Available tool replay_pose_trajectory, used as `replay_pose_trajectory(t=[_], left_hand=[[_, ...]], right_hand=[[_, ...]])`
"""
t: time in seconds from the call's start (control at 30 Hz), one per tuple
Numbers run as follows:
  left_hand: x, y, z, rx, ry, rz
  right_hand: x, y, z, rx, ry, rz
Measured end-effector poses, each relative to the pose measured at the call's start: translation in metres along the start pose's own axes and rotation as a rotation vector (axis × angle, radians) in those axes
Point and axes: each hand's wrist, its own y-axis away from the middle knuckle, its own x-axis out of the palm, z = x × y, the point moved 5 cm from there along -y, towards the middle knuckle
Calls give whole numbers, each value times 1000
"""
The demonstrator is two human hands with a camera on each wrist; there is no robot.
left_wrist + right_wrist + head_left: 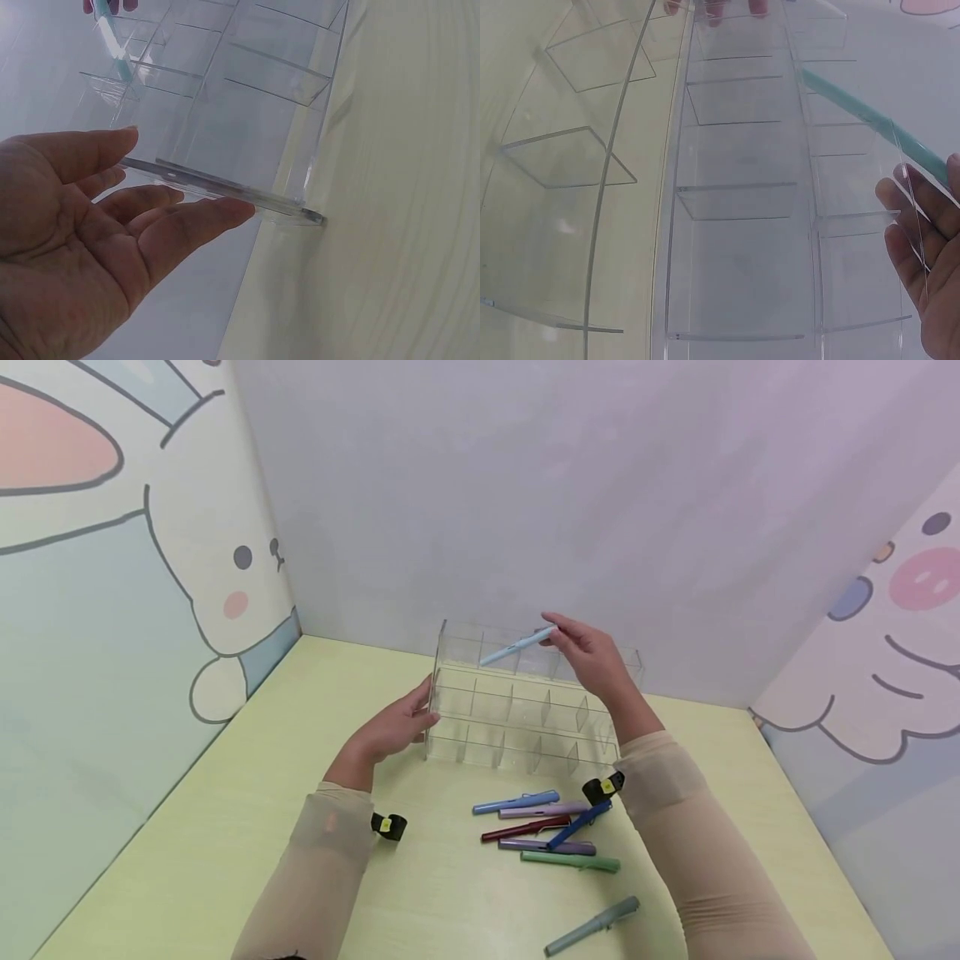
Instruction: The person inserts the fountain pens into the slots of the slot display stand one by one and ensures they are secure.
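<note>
In the head view, my right hand (pixel 596 660) pinches one end of a light blue pen (pixel 517 646), above the top row of a clear acrylic pen organizer (pixel 491 703). The pen slants, its free end lower and to the left. In the right wrist view, the same pen (pixel 877 120) crosses the upper tier's dividers, and my right hand (pixel 930 240) shows at the right edge. My left hand (pixel 393 722) holds the organizer's left side panel. The left wrist view has the thumb and fingers of my left hand (pixel 82 232) on either side of that panel (pixel 225 191).
In front of the organizer, several pens lie loosely grouped on the pale yellow table (pixel 247 827), among them a light blue one (pixel 513 802), a dark red one (pixel 525 829) and a green one (pixel 570 861). A grey-green pen (pixel 592 927) lies nearer. Walls (pixel 525 485) enclose the table.
</note>
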Motion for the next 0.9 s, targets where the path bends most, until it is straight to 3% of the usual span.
replay_pose_trajectory(t=[0.2, 0.37, 0.47, 0.57, 0.73, 0.83, 0.9], left_hand=[[2, -3, -2, 7, -23, 8], [2, -3, 0, -4, -20, 19], [2, -3, 2, -2, -13, 28], [1, -2, 1, 13, -11, 33], [-4, 3, 2, 3, -18, 29], [-9, 7, 4, -11, -27, 18], [-12, 9, 6, -9, -31, 16]], right_hand=[[-2, 3, -1, -18, 87, 9], [-5, 6, 0, -58, 92, 1], [-14, 8, 4, -115, 61, -39], [-34, 15, 14, -172, 33, -144], [-68, 48, 37, -243, -139, -290], [-78, 76, 45, -304, -282, -287], [-80, 96, 46, -307, -262, -249]])
